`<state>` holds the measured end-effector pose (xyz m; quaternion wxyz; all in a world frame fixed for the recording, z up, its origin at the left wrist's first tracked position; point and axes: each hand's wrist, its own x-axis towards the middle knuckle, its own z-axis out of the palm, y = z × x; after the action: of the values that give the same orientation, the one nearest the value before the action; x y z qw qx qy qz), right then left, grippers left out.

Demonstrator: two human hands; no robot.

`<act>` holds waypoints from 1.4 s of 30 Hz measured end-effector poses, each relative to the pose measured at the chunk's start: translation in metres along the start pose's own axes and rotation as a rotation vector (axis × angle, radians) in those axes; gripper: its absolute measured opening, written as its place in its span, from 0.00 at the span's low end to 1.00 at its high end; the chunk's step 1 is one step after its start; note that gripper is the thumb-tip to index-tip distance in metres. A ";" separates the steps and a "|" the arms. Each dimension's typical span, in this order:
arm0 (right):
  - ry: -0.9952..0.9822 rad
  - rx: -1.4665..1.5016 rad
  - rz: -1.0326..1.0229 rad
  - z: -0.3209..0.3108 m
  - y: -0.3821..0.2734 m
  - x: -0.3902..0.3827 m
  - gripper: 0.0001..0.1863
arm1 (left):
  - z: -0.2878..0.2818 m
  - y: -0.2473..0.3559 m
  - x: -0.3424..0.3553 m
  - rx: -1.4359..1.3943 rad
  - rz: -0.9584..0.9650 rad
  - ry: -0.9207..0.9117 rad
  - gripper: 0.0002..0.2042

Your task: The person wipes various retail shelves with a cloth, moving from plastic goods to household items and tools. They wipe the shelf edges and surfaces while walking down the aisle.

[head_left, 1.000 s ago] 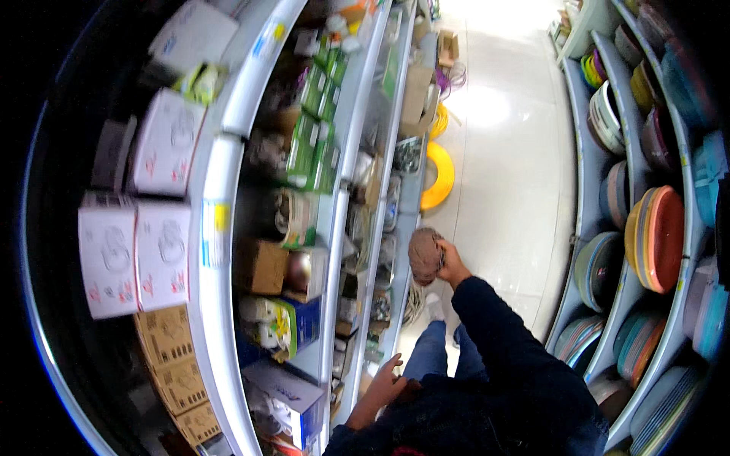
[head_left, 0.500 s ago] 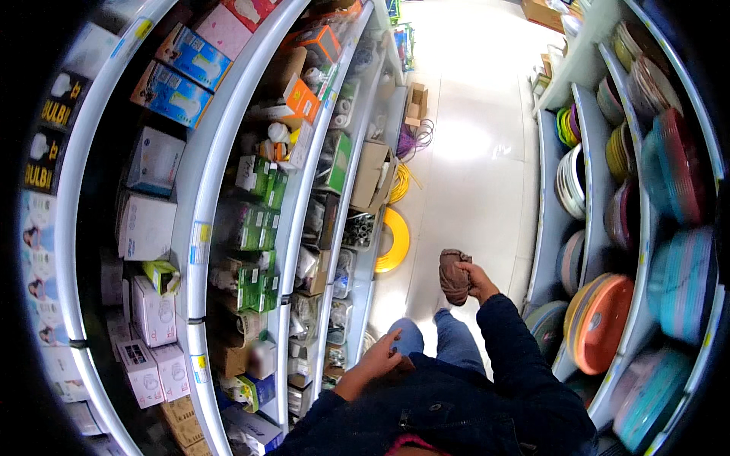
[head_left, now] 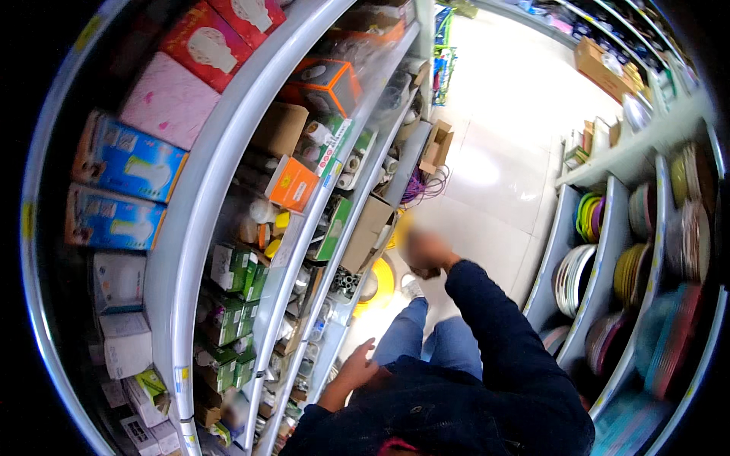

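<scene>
In front of me, over the aisle floor, my right hand (head_left: 432, 251) is closed on a crumpled brown cloth (head_left: 427, 272). A blur covers much of that hand, and only a dark fold of the cloth shows beneath it. Low at my left side, my left hand (head_left: 359, 368) hangs with its fingers loosely apart and nothing in them. It is nearest to the shelves on the left and touches none of them. Between the right hand and those shelves, a yellow coil of hose or cable (head_left: 382, 287) rests on the floor.
The left shelves hold blue bulb boxes (head_left: 128, 169), green cartons (head_left: 236, 315) and an orange box (head_left: 293, 184). Stacked plastic basins (head_left: 677, 342) and cable rolls (head_left: 576, 280) fill the right shelves. An open cardboard box (head_left: 437, 147) and purple cable (head_left: 420, 187) lie farther along the aisle.
The view has turned and moved forward along the aisle. My right hand has swung leftward and farther ahead with the brown cloth. A shoe now shows below me.
</scene>
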<state>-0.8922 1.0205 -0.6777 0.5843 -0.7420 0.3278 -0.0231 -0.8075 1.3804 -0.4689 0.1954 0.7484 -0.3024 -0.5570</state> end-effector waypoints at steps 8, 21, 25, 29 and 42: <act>0.233 -0.553 -0.175 -0.078 -0.102 0.208 0.28 | 0.001 0.065 0.034 -0.213 -0.375 0.065 0.32; -0.060 -1.177 -0.237 0.001 -0.072 0.277 0.21 | 0.107 0.116 0.070 -0.445 -0.429 0.098 0.30; -0.196 -1.111 -0.351 0.052 -0.099 0.212 0.24 | 0.114 0.117 0.058 -0.396 -0.406 0.243 0.31; -0.285 -0.644 -0.537 0.041 -0.072 0.202 0.26 | 0.115 0.113 0.044 -0.402 -0.468 0.226 0.30; 0.025 0.722 0.151 -0.161 0.096 0.298 0.11 | 0.103 0.131 0.086 -0.100 -0.316 0.226 0.36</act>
<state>-0.7696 0.7206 -0.8151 0.8046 -0.4613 0.3595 -0.1031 -0.9195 1.2303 -0.4793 0.1753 0.8337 -0.1293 -0.5075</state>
